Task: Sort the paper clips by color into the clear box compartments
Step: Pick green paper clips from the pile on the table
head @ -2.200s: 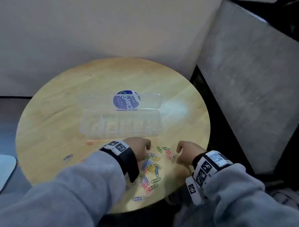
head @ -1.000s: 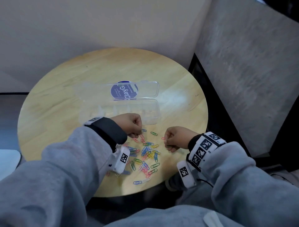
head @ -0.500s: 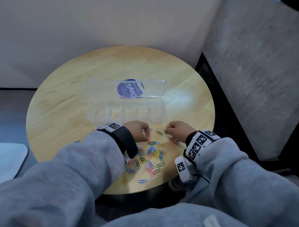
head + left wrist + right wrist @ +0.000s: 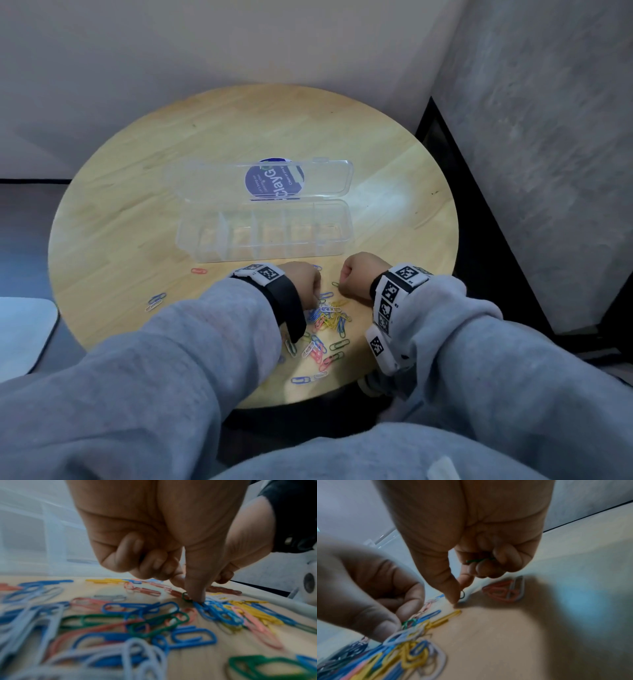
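Plainly both hands pinch green paper clips (image 4: pixel 478 560) before the "ClayG"-labelled clear box (image 4: pixel 263 236).

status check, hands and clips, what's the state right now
Left hand pinching a green paper clip out of the mixed-colour pile. Right hand holding green clips in curled fingers. Clear plastic compartment box open, looks empty. Nothing blocking.

A plain indoor corner — a home or a small office, which of the two cannot be told. A small round wooden tabletop (image 4: pixel 137 212) stands close against a bare off-white wall (image 4: pixel 205 51), a grey textured panel (image 4: pixel 548 137) rises to the right, and dark flooring (image 4: pixel 24 222) shows at the left — nothing industrial, only coloured stationery spread on the wood.
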Tool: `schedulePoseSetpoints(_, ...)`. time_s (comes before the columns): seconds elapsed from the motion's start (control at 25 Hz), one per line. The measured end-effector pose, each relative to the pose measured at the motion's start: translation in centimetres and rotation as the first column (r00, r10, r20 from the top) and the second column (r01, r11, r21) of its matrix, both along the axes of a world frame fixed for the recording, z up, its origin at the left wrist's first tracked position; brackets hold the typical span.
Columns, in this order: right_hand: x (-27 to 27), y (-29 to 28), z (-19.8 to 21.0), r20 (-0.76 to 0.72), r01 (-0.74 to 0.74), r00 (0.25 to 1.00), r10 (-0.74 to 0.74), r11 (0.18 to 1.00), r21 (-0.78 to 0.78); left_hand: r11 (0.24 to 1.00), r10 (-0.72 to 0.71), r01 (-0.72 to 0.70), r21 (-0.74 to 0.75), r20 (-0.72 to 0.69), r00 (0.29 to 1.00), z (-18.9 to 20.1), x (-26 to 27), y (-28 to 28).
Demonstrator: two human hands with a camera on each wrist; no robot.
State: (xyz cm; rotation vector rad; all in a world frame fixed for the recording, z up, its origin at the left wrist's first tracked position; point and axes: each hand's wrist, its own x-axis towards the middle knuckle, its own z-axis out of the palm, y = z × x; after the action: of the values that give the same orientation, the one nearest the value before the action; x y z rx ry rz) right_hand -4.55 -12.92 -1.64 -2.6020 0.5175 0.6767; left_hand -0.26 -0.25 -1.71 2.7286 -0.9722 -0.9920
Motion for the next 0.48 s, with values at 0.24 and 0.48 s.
schedulePoseSetpoints(0.24, -2.5, -1.2, 1.4, -0.079, 0.17, 0.985, -0.151, 0.843, 0.511, 0.95, 0.236, -0.272, -0.15, -0.223, 0.946, 1.3, 1.1, 2.7)
schedulePoseSetpoints(0.48, -3.8, 0.0, 1.7, -0.206, 0.304, 0.953, -0.223, 0.686, 0.661, 0.736, 0.428, -0.632, -0.243, -0.555, 0.713, 3.1, 0.7, 5.5)
